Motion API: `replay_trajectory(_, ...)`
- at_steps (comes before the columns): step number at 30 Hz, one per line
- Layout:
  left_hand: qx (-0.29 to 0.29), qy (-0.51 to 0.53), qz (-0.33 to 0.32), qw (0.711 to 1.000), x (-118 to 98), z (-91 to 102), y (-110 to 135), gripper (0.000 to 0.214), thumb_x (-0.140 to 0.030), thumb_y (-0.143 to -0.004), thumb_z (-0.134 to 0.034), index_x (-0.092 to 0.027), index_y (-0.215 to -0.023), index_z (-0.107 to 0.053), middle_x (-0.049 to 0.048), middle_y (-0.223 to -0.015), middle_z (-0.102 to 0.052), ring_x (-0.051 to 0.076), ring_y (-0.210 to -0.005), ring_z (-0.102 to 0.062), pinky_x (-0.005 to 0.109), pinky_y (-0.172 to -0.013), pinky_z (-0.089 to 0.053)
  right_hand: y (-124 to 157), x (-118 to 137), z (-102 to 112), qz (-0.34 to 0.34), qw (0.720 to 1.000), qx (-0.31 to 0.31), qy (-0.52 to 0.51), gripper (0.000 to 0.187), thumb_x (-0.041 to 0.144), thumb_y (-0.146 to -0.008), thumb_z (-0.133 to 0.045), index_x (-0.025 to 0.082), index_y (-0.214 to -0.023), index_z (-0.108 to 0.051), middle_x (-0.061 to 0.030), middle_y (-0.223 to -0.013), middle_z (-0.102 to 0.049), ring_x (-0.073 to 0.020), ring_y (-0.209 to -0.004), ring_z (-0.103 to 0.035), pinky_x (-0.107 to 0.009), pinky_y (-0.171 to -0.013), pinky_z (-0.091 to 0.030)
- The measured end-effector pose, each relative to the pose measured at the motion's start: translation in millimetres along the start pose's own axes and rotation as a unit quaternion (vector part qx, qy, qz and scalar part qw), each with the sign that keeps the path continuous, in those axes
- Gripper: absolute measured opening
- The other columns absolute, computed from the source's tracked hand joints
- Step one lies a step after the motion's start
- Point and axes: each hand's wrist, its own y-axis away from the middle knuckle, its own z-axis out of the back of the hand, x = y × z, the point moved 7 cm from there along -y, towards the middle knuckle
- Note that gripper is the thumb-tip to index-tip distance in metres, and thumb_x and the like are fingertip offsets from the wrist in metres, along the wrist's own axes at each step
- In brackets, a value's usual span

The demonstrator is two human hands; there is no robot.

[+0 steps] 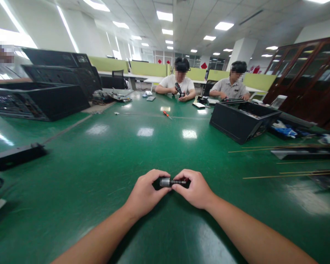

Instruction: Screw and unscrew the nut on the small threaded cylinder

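Just above the green table (121, 154), my two hands meet over a small motor (165, 182), a silver cylinder with a dark ribbed shaft pointing right. The thumb and fingers of my left hand (147, 190) close around the cylinder end. On the shaft side, my right hand (195, 189) pinches near where the ribs meet the cylinder, its other fingers curled behind. The motor lies roughly level, and its far left end is partly covered by my left fingers.
An orange screwdriver (166, 114) lies ahead. Black computer cases stand at left (41, 101) and right (242, 121). Thin rods (264, 177) jut in from the right, and a black bar (18, 157) lies at left. Two people (176, 82) sit opposite; another person's arm shows far left.
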Motion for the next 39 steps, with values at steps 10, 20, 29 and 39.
replay_trajectory(10, -0.007, -0.001, -0.005, 1.000, -1.8, 1.5, 0.0, 0.023, -0.026, -0.078, -0.074, -0.025, -0.100, -0.068, 0.0000, -0.095, -0.071, 0.018, -0.088, -0.066, 0.029, -0.080, -0.049, 0.0, -0.1, 1.3, 0.001, 1.000, -0.004, 0.002, 0.006, 0.021, -0.075, -0.072, 0.019, -0.081, -0.071, 0.0001, -0.075, -0.067, -0.0142, -0.069, -0.059, -0.025, -0.064, -0.042)
replay_trajectory(20, -0.013, -0.008, -0.008, 1.000, -3.8, 2.7, -0.4, 0.023, -0.026, -0.077, -0.074, -0.024, -0.099, -0.068, 0.0005, -0.094, -0.071, 0.018, -0.088, -0.066, 0.029, -0.079, -0.050, 0.0, 0.2, 3.3, -0.002, 1.000, -0.007, 0.000, 0.005, 0.021, -0.076, -0.071, 0.019, -0.081, -0.071, -0.0003, -0.075, -0.068, -0.0146, -0.069, -0.059, -0.026, -0.064, -0.043)
replay_trajectory(29, -0.010, -0.009, -0.004, 1.000, -1.5, 2.9, 0.2, 0.022, -0.024, -0.078, -0.074, -0.025, -0.099, -0.067, -0.0018, -0.094, -0.071, 0.016, -0.088, -0.066, 0.027, -0.080, -0.050, 0.3, 0.8, 3.0, -0.002, 1.000, -0.009, -0.002, 0.006, 0.022, -0.076, -0.071, 0.018, -0.081, -0.071, -0.0003, -0.075, -0.067, -0.0142, -0.068, -0.059, -0.025, -0.063, -0.042)
replay_trajectory(39, -0.011, -0.007, -0.004, 1.000, -1.6, 2.9, 0.0, 0.023, -0.025, -0.077, -0.074, -0.024, -0.099, -0.067, -0.0001, -0.095, -0.071, 0.018, -0.088, -0.066, 0.029, -0.080, -0.050, 0.2, 1.2, 2.9, -0.002, 1.000, -0.008, -0.002, 0.005, 0.021, -0.075, -0.071, 0.019, -0.080, -0.070, 0.0000, -0.074, -0.067, -0.0141, -0.067, -0.058, -0.025, -0.062, -0.042)
